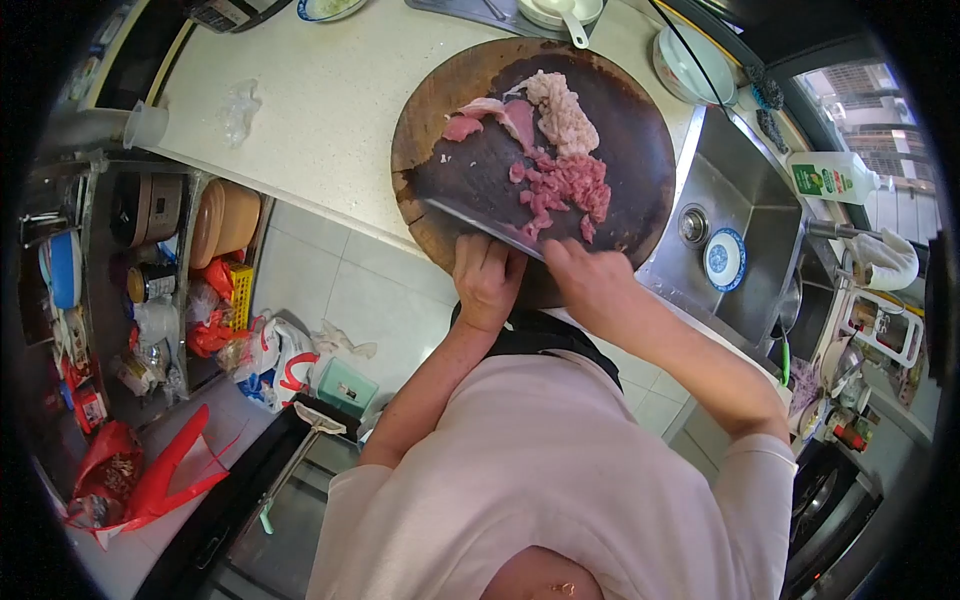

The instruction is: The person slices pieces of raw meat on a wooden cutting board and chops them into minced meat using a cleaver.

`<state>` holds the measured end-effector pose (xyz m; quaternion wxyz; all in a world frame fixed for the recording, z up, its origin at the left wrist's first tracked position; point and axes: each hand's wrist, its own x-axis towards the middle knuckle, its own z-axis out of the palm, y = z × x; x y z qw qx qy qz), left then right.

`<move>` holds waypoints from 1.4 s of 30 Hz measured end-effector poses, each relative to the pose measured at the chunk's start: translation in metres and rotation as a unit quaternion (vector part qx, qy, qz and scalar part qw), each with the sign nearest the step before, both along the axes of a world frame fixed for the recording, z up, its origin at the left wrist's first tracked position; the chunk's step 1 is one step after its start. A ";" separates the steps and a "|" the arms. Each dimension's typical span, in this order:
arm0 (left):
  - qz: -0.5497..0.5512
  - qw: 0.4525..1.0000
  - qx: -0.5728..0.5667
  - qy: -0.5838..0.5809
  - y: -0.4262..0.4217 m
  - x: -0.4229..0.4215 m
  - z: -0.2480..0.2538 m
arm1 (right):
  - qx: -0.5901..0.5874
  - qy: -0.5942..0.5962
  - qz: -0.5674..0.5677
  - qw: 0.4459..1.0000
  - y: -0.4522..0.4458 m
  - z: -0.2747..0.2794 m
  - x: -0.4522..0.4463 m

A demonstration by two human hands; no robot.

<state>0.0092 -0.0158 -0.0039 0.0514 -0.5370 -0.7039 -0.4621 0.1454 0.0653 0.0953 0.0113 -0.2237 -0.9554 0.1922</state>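
A kitchen knife [475, 222], its blade seen nearly edge-on, slants over the near side of a round wooden chopping board [425, 110]. My right hand [592, 278] is closed around its handle end, which the fingers hide. The bent fingers of my left hand [487, 278] press together against the blade at the board's near edge. Just beyond the blade lies a heap of chopped red meat [570, 190]. Behind that sits a pile of pale, fatty chopped meat [562, 112]. Larger pink meat pieces [515, 120] rest to the left of the piles.
Right of the board is a steel sink [745, 180] holding a blue-and-white bowl [725, 258]. A white bottle [832, 178] stands beyond it. A crumpled plastic bag [240, 112] lies on the counter [300, 100]. Bowls stand at the back; low shelves [185, 260] are at left.
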 end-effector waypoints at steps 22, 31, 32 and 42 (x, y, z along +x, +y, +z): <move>0.069 0.995 -0.065 0.019 0.018 -0.039 0.010 | -0.003 -0.033 -0.057 0.998 0.021 -0.011 -0.023; 0.010 0.997 -0.074 -0.011 0.006 -0.036 0.010 | -0.083 0.018 -0.175 0.981 0.042 -0.012 -0.045; 0.007 0.997 -0.068 -0.031 0.005 -0.037 0.011 | -0.075 0.020 -0.180 0.981 0.041 -0.012 -0.040; 0.008 0.998 -0.067 0.003 0.010 -0.043 0.012 | 0.009 -0.015 -0.084 0.996 -0.013 0.000 -0.022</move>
